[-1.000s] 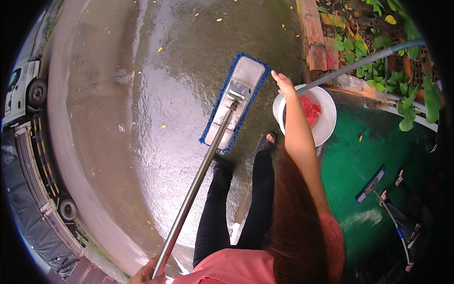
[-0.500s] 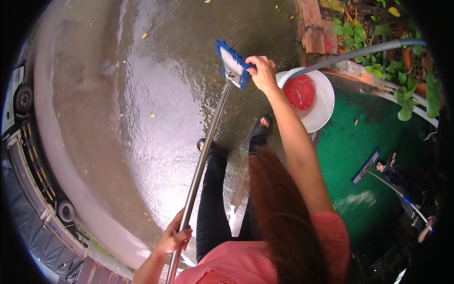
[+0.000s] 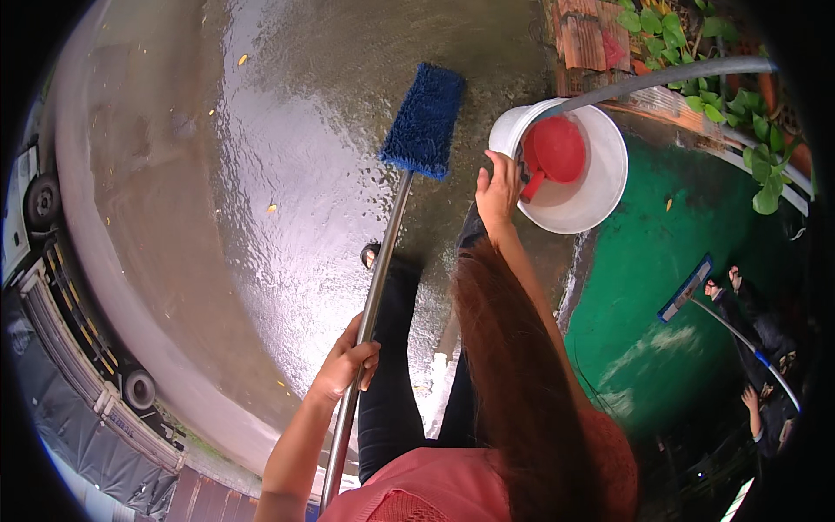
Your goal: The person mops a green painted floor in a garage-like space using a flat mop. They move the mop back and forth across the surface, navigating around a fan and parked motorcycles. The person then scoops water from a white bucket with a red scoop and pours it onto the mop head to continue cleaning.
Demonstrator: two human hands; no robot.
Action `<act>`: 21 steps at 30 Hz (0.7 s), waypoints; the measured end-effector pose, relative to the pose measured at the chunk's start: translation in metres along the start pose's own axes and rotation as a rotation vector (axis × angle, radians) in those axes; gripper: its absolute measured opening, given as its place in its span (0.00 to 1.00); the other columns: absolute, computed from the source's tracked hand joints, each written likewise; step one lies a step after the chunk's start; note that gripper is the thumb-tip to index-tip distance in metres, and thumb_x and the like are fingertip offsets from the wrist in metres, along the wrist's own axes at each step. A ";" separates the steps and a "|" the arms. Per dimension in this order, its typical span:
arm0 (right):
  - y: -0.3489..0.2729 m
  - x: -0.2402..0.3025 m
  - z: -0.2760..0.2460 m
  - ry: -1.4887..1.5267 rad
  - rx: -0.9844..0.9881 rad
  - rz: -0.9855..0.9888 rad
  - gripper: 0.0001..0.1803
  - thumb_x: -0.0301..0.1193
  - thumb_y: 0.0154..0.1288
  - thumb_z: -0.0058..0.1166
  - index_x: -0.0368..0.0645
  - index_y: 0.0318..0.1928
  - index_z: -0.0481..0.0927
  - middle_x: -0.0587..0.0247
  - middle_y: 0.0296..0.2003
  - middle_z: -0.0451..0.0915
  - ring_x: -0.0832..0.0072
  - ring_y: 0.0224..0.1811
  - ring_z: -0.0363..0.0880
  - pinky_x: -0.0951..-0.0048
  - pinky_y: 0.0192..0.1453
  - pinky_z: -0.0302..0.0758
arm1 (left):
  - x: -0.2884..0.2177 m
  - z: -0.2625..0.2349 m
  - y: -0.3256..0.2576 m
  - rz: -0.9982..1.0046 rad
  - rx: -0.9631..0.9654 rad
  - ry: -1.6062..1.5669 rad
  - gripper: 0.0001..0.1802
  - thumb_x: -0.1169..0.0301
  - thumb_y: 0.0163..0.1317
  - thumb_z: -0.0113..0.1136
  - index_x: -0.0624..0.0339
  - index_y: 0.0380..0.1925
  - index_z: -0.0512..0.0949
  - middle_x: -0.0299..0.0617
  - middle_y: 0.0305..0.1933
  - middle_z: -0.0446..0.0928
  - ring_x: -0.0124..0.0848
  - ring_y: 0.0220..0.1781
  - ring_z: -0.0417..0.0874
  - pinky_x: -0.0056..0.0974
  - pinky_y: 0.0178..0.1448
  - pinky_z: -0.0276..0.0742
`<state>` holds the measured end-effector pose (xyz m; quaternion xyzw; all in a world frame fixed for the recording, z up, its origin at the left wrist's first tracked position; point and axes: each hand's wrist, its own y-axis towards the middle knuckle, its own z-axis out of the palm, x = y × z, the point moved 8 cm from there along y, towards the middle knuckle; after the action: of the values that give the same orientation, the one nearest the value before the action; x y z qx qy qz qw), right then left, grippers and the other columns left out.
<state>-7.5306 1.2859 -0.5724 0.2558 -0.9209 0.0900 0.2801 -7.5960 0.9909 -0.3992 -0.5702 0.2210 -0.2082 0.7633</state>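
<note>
My left hand (image 3: 350, 358) is wrapped round the metal handle of a flat mop (image 3: 391, 233). At the handle's far end the mop head (image 3: 424, 122) is raised, its shaggy blue pad turned up toward me. My right hand (image 3: 497, 190) holds nothing; its fingers are apart beside the near left rim of a white bucket (image 3: 600, 191). Whether the fingertips touch the rim I cannot tell. Inside the bucket lies a red dipper (image 3: 557, 150), its short handle pointing toward my right hand.
A grey hose (image 3: 661, 76) runs over the rim into the bucket. Bricks and leafy plants (image 3: 674, 30) stand at the far right. On the green floor, another person holds a second flat mop (image 3: 685, 287). A parked truck (image 3: 52, 287) is at the left. The concrete is wet.
The mop head has flipped, from its white plate showing to its blue pad showing. My right hand has left it and moved nearer me, beside the bucket. My left hand still grips the handle.
</note>
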 end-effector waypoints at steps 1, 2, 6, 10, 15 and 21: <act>-0.003 -0.030 -0.015 -0.034 -0.117 0.143 0.23 0.27 0.51 0.54 0.48 0.50 0.68 0.57 0.47 0.69 0.59 0.52 0.66 0.57 0.58 0.62 | -0.002 0.002 -0.001 -0.006 -0.015 0.003 0.33 0.77 0.54 0.46 0.58 0.62 0.52 0.35 0.15 0.61 0.25 0.09 0.63 0.27 0.11 0.62; -0.012 -0.066 -0.027 -0.067 -0.233 0.287 0.25 0.28 0.50 0.55 0.46 0.52 0.67 0.53 0.48 0.68 0.57 0.53 0.66 0.56 0.57 0.62 | -0.003 0.003 -0.002 -0.013 -0.031 0.006 0.33 0.77 0.54 0.46 0.58 0.62 0.52 0.35 0.15 0.61 0.25 0.09 0.63 0.27 0.11 0.62; -0.041 -0.195 -0.003 -0.230 -0.145 1.075 0.27 0.38 0.50 0.60 0.40 0.49 0.69 0.50 0.44 0.70 0.57 0.47 0.70 0.57 0.49 0.67 | -0.009 0.010 -0.001 -0.020 -0.055 0.070 0.33 0.78 0.54 0.46 0.58 0.62 0.52 0.35 0.15 0.61 0.25 0.09 0.64 0.28 0.11 0.61; -0.053 -0.286 0.066 0.398 0.123 1.139 0.22 0.42 0.50 0.58 0.38 0.40 0.72 0.61 0.26 0.73 0.65 0.28 0.74 0.67 0.30 0.72 | -0.017 0.017 0.002 -0.027 -0.077 0.108 0.33 0.78 0.53 0.46 0.60 0.62 0.53 0.35 0.15 0.61 0.24 0.09 0.63 0.26 0.11 0.59; -0.038 -0.230 0.048 1.175 0.305 1.343 0.13 0.37 0.52 0.54 0.41 0.30 0.71 0.67 0.18 0.68 0.75 0.20 0.69 0.77 0.20 0.65 | -0.013 0.025 -0.003 -0.001 -0.109 0.069 0.32 0.77 0.52 0.46 0.62 0.60 0.54 0.35 0.16 0.61 0.23 0.09 0.62 0.26 0.10 0.57; -0.083 -0.212 -0.046 0.879 0.323 1.213 0.07 0.28 0.50 0.52 0.39 0.30 0.71 0.68 0.21 0.70 0.82 0.17 0.68 0.83 0.16 0.62 | -0.016 0.033 -0.007 0.023 -0.074 0.104 0.30 0.78 0.52 0.46 0.63 0.59 0.56 0.36 0.17 0.62 0.24 0.09 0.63 0.27 0.10 0.58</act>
<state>-7.3149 1.3183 -0.6512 -0.3161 -0.6793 0.4549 0.4814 -7.5911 1.0238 -0.3823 -0.5840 0.2742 -0.2205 0.7315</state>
